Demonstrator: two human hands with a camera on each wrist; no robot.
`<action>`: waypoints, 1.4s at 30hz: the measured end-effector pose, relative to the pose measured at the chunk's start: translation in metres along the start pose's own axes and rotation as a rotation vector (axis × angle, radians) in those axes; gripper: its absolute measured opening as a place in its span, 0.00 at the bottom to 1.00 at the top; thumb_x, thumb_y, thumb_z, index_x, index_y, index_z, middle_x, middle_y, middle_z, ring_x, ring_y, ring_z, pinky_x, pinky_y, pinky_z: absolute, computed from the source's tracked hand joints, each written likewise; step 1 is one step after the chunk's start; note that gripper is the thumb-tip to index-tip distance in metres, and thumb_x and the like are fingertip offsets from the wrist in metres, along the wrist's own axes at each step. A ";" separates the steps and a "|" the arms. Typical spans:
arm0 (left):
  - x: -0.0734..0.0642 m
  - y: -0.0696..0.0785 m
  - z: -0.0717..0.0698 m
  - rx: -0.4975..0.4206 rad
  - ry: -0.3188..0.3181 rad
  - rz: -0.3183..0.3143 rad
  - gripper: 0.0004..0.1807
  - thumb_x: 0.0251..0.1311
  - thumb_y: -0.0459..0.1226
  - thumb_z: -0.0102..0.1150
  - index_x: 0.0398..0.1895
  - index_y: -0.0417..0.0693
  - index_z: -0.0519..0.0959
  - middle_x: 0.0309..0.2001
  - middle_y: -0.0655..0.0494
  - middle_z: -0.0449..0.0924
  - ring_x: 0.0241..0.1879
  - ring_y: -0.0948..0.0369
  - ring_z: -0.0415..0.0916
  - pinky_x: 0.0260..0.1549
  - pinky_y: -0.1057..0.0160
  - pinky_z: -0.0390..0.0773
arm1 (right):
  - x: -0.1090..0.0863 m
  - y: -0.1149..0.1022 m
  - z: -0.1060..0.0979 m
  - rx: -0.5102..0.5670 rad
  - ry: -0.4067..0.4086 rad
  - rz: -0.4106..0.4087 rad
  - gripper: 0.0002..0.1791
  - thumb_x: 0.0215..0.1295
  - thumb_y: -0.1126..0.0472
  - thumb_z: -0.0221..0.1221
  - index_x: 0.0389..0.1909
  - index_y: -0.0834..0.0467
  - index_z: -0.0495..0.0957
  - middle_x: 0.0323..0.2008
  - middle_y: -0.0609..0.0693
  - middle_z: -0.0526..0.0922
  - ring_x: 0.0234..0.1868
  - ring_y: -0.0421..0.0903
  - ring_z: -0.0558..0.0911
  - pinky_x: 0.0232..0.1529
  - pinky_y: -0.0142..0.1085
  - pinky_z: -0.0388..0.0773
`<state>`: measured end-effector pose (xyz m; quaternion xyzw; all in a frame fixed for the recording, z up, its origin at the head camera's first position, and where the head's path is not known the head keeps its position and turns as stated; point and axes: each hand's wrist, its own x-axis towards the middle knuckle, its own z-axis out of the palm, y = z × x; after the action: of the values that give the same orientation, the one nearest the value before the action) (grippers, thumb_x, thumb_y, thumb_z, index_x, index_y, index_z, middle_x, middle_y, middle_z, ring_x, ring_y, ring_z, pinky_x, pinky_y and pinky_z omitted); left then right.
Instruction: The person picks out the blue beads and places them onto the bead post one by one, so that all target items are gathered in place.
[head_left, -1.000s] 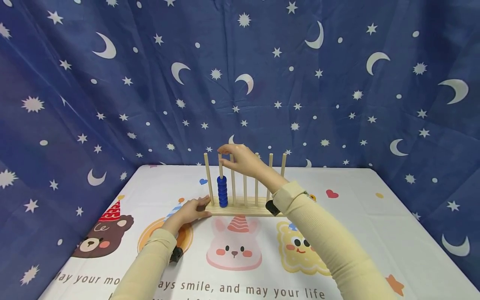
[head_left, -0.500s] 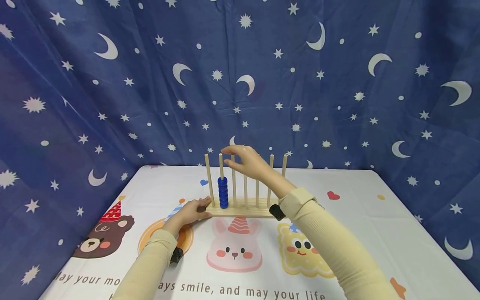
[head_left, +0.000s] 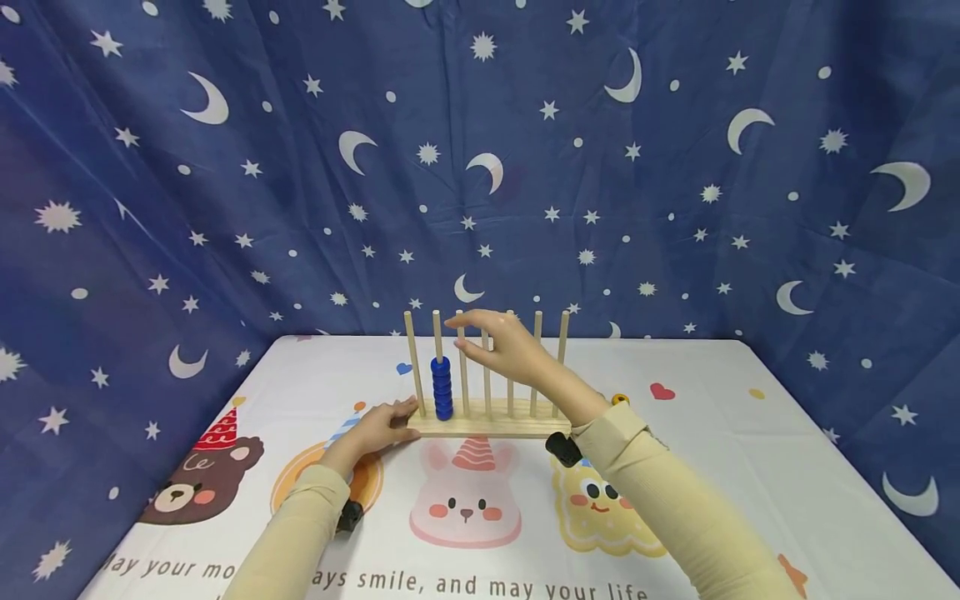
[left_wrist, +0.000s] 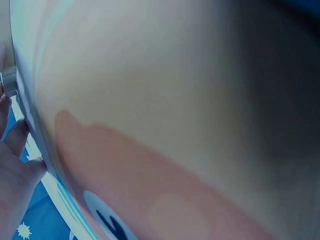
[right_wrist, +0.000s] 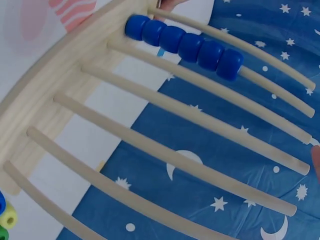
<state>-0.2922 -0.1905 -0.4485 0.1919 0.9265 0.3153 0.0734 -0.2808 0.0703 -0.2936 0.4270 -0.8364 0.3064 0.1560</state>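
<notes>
A wooden bead rack [head_left: 487, 427] with a row of upright rods stands on the table. Several blue beads [head_left: 442, 388] are stacked on its second rod from the left, reaching above mid-height; the other rods carry none. My left hand [head_left: 378, 427] holds the left end of the base, thumb in front and fingers behind; the left wrist view shows only part of its fingers [left_wrist: 17, 137]. My right hand [head_left: 504, 348] hovers by the upper part of the third rod, thumb and fingers apart with nothing between them. Only a fingertip [right_wrist: 316, 157] shows at the right wrist view's edge.
Loose blue, yellow and green beads [right_wrist: 7, 219] lie near the rack's right end; my right forearm mostly hides them in the head view. A white tablecloth [head_left: 720, 467] with cartoon prints covers the table. A blue star-and-moon curtain [head_left: 675, 208] hangs behind.
My right hand has drawn away from the top of the second rod, moving right and slightly down. The left hand and the blue stack stay put.
</notes>
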 end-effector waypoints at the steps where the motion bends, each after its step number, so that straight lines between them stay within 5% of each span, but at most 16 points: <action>1: 0.000 0.000 0.000 -0.002 -0.001 0.000 0.32 0.57 0.39 0.62 0.64 0.34 0.66 0.67 0.39 0.60 0.67 0.36 0.55 0.67 0.40 0.54 | -0.003 -0.001 0.001 0.002 0.000 -0.006 0.16 0.66 0.62 0.56 0.54 0.62 0.76 0.53 0.55 0.81 0.59 0.51 0.76 0.63 0.50 0.70; 10: 0.000 0.001 0.000 0.006 -0.005 0.002 0.32 0.58 0.38 0.61 0.64 0.33 0.65 0.67 0.38 0.60 0.67 0.36 0.54 0.67 0.41 0.54 | -0.028 -0.004 0.000 0.021 0.034 -0.062 0.15 0.63 0.64 0.58 0.50 0.63 0.78 0.49 0.56 0.83 0.55 0.53 0.79 0.59 0.45 0.75; 29: 0.001 -0.003 -0.001 0.003 -0.012 0.031 0.33 0.58 0.39 0.61 0.64 0.32 0.64 0.67 0.37 0.60 0.67 0.35 0.55 0.67 0.40 0.55 | -0.085 0.020 -0.017 -0.011 0.082 -0.011 0.14 0.60 0.67 0.60 0.48 0.61 0.79 0.47 0.54 0.84 0.52 0.52 0.80 0.54 0.47 0.78; 42: 0.000 -0.003 -0.002 -0.006 -0.013 0.039 0.32 0.58 0.38 0.61 0.63 0.31 0.65 0.67 0.37 0.60 0.68 0.38 0.55 0.67 0.41 0.54 | -0.110 0.040 -0.027 -0.052 -0.009 0.088 0.16 0.60 0.64 0.61 0.50 0.61 0.78 0.49 0.53 0.83 0.53 0.53 0.80 0.54 0.50 0.77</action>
<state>-0.2941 -0.1940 -0.4490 0.2117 0.9211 0.3184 0.0736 -0.2488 0.1734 -0.3451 0.3870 -0.8627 0.2892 0.1496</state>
